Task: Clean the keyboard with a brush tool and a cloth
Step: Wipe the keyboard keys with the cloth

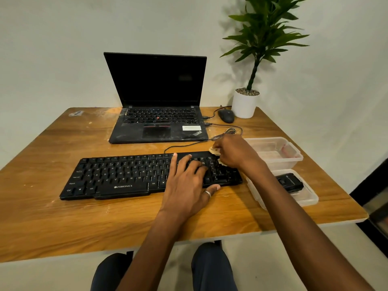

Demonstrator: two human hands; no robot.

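So — right hand (233, 153) grips cloth (215, 151), left hand (186, 182) presses keyboard (126, 174).

Mostly black against a honey-brown, wood-grained tabletop (52, 217).
Keyboard (130, 175) black with white lettering; laptop (157, 97) black with red accents; at 1 o'clock, white pot (243, 106), green leaves (264, 34); cloth (215, 151) cream.

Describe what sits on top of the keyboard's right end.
The left hand rests flat on the keyboard; the right hand grips a pale cloth at the far corner. Keys beneath both are hidden.
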